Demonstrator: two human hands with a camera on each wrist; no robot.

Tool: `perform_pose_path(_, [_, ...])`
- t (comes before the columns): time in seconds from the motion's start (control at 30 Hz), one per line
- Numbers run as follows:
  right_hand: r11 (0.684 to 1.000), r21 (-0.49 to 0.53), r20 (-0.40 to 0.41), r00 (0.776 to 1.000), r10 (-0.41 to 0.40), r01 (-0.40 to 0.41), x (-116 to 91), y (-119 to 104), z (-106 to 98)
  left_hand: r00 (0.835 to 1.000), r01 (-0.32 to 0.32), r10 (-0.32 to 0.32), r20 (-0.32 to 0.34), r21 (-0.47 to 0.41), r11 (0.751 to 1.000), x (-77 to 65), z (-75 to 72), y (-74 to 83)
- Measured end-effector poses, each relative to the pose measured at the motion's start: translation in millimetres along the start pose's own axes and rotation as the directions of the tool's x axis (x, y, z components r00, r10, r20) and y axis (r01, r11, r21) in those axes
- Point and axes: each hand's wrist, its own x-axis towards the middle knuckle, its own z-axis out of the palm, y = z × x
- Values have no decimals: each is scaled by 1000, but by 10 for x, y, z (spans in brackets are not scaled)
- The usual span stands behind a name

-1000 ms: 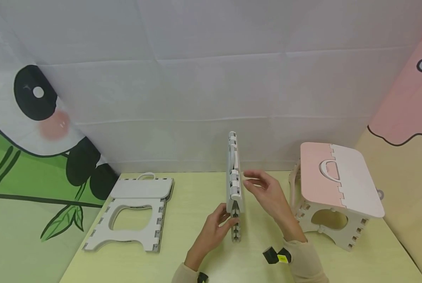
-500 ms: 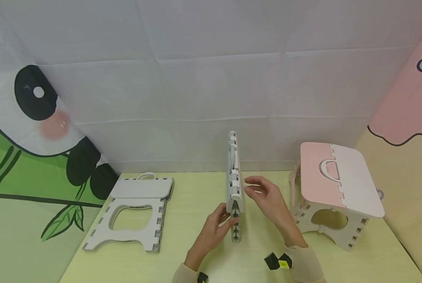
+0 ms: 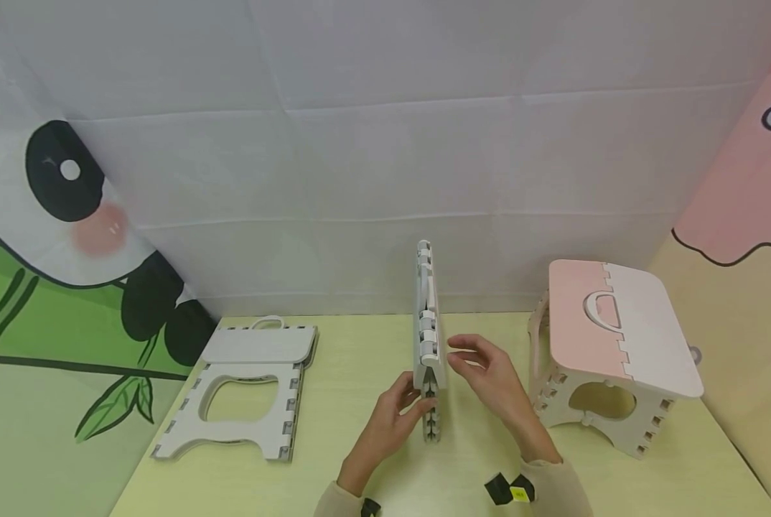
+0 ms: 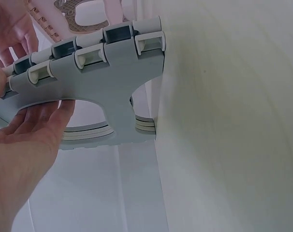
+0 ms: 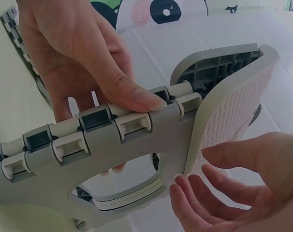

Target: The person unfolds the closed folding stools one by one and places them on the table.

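Note:
A folded step stool [image 3: 428, 337] stands on edge on the table, its narrow hinged side toward me. My left hand [image 3: 385, 424] grips its lower leg panel. In the right wrist view the left thumb [image 5: 144, 98] lies over the hinged edge, and the fingers reach behind the panel. My right hand [image 3: 492, 377] is beside the stool's right face, fingers loosely bent and holding nothing. In the right wrist view those fingertips are close to the textured seat panel [image 5: 233, 106]; whether they touch it I cannot tell.
A flat folded white stool [image 3: 243, 424] lies on the table [image 3: 353, 402] at left. An unfolded pink and white stool [image 3: 624, 330] stands at right, near my right forearm. Behind the table hangs a pale cloth [image 3: 372, 179]; printed cloths flank both sides.
My right hand has slid a little toward me along the stool's right side. The left hand and the folded stool have stayed put.

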Motion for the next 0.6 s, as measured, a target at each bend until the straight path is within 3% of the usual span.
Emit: perform_pose_path(0.6, [998, 3, 13, 998, 68, -68, -81, 180, 65, 1000, 1, -1, -6, -8, 1000, 0, 1, 2])
